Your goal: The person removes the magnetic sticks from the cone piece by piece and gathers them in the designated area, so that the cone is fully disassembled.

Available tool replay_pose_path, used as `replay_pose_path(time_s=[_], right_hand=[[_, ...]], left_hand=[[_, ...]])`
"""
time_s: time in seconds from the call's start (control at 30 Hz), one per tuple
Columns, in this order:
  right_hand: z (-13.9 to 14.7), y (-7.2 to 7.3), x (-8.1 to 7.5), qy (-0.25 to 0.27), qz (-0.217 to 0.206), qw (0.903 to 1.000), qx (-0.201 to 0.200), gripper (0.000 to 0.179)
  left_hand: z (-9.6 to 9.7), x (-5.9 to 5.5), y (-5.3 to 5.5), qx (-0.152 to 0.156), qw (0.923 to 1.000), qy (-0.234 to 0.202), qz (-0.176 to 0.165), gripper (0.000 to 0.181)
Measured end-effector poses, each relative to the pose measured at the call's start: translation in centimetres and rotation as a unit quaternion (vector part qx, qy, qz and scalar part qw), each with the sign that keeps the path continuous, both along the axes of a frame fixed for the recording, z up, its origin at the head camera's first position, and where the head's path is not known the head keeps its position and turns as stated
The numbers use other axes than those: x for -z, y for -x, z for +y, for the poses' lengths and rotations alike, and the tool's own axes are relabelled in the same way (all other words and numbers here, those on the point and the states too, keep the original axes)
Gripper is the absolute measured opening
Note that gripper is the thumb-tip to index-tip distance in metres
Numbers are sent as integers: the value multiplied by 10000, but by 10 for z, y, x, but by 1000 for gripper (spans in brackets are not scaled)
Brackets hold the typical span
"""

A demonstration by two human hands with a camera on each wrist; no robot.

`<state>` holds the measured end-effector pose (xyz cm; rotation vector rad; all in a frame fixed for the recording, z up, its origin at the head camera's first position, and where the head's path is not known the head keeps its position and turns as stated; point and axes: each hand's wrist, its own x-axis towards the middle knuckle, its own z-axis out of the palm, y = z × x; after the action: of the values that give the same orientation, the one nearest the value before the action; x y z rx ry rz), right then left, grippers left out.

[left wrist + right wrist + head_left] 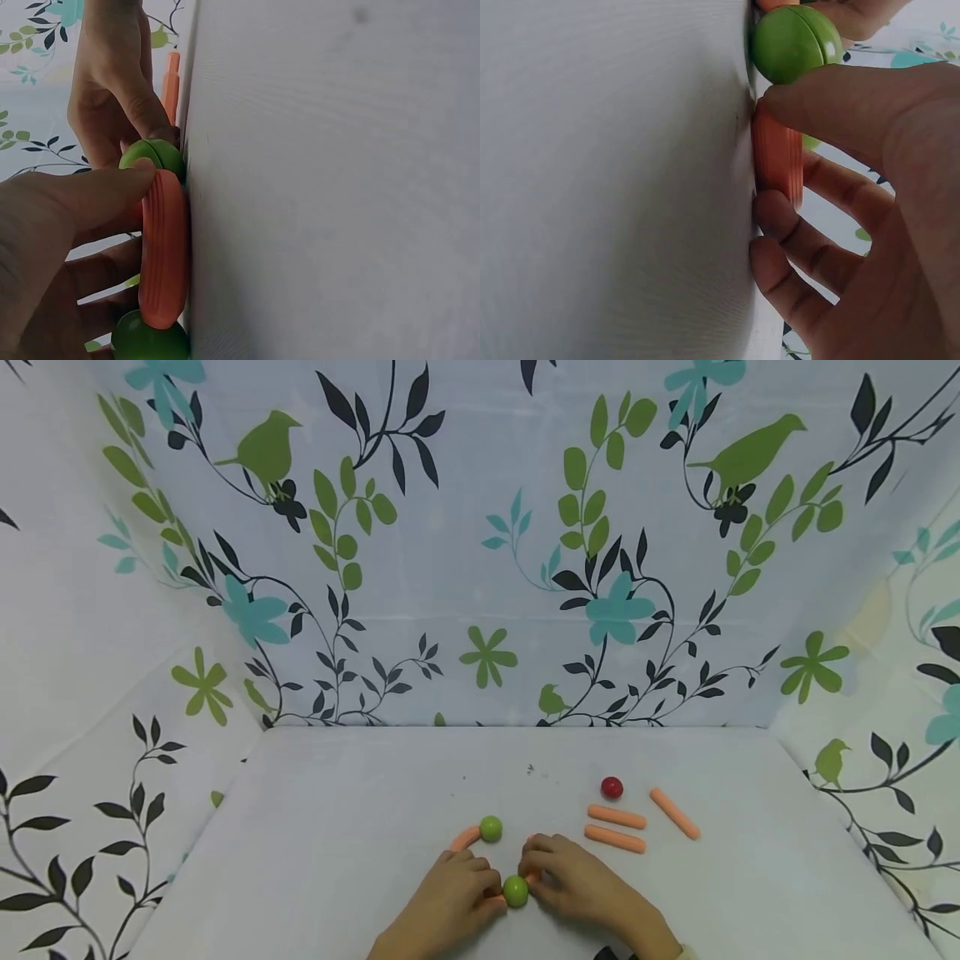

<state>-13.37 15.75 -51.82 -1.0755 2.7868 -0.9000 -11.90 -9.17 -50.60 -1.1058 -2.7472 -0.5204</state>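
Observation:
My left hand (453,897) pinches a ridged orange stick (165,255) lying along the white table, the thumb at the end near a green ball (516,891). That ball has a groove round it and sits between the two hands. On its other side my right hand (573,878) holds a second orange stick (778,161) between thumb and fingers, its near end right at the ball. Beyond the left hand's fingers, another green ball (491,828) touches the end of a further orange stick (465,838), partly hidden by that hand.
Right of the hands, two orange sticks (617,816) lie nearly parallel, with a third stick (675,814) slanting beside them. Just behind them sits a red ball (612,788). A patterned cloth (450,568) rises at the table's back edge.

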Motion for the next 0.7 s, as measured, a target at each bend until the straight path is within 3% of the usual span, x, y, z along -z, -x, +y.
replay_pose_path(time_s=[0.13,0.23,0.5,0.7], right_hand=[[3,0,1,286,-115,9995,-44,16],[4,1,2,346,-86,9992,164,14],[4,9,-1,282,479,9960,704,17],[5,3,2,115,-21,9954,947,35]], left_hand=[[0,-4,0,53,9999,49,-157,18],[0,-5,0,93,9998,47,-179,18],[4,-4,4,25,10000,-81,-48,18],[3,1,-1,-39,9994,-50,-346,19]])
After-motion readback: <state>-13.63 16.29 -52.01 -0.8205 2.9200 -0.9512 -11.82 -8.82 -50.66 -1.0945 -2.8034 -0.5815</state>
